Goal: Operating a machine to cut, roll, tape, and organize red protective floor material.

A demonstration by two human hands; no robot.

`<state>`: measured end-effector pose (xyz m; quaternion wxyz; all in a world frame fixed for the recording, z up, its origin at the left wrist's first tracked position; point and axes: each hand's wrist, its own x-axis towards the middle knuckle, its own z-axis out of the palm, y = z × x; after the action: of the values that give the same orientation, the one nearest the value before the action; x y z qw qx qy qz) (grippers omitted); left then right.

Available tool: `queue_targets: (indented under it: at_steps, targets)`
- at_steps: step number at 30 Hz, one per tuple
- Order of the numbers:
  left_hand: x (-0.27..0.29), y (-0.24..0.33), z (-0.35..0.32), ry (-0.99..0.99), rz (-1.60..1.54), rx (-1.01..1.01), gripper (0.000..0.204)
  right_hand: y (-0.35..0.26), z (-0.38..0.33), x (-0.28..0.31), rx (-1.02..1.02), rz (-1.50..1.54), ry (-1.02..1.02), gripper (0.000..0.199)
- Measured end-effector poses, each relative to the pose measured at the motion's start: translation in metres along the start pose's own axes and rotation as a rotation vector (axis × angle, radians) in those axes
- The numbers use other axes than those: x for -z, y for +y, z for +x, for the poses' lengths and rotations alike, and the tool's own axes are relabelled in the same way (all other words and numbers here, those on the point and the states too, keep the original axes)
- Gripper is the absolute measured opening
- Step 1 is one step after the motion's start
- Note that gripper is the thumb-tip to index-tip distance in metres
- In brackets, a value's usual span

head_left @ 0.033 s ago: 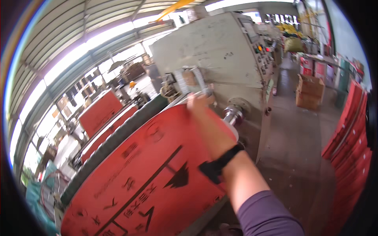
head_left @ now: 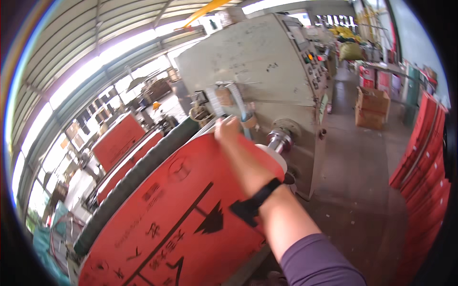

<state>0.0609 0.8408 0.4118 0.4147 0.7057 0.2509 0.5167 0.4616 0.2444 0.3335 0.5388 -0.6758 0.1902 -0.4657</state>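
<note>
A big roll of red printed sheet (head_left: 160, 209), with black markings, fills the lower middle of the view. My right hand (head_left: 227, 129) is at the top edge of the roll near its right end, fingers bent over the red material. The fingertips are slightly blurred and partly hidden. A black band (head_left: 255, 202) circles my right wrist, below which a purple sleeve begins. Just right of the roll, a shiny metal shaft (head_left: 280, 141) joins it to the grey machine housing (head_left: 243, 62). Behind the roll runs a dark green roller (head_left: 138, 178). My left hand does not show.
Lit buttons (head_left: 311, 57) sit on the machine's right side. An open cardboard box (head_left: 372, 108) stands on the floor at the right. Red stacked material (head_left: 422, 157) lines the right edge. More red sheet (head_left: 119, 143) lies beyond the roller at the left.
My right hand and forearm have shifted slightly left along the roll's upper edge. The whole view has also moved a little. The hand stays at the red sheet.
</note>
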Motion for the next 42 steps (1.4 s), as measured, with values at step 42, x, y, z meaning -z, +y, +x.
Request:
queue_targets:
  at_steps: [42]
  targets:
    - [-0.261,-0.086,-0.1,-2.111,0.485,-0.066,0.08,0.124,-0.381,0.171,-0.301,0.297,-0.195,0.067]
